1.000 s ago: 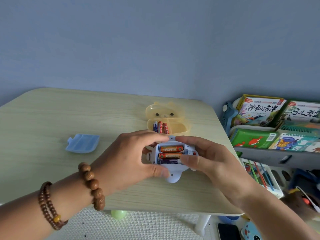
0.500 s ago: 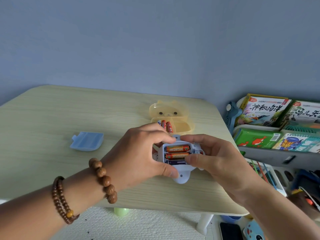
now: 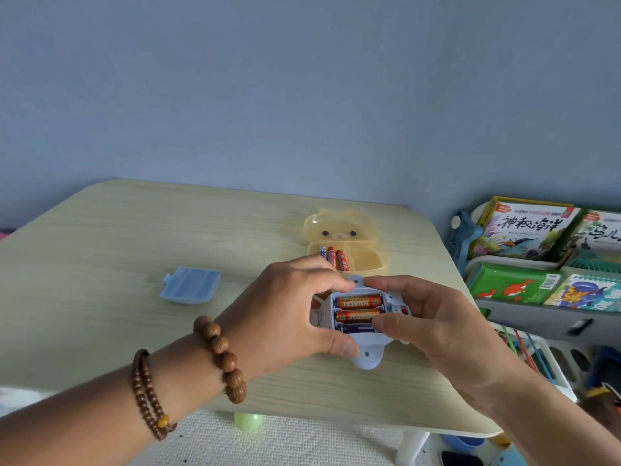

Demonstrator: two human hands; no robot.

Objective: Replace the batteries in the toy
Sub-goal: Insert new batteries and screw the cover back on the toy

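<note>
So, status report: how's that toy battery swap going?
Left hand and right hand grip toy. Three batteries in its open bay. Blue cover off, lying apart on table.

A pale wood-grain worktop (image 3: 100, 264) carries a blue plastic cover (image 3: 191, 285) at left and an open yellow bear-shaped case (image 3: 339, 230) farther back.

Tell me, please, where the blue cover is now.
In the head view the blue cover lies on the table, to the left of the left hand and the toy, touching neither.
</note>
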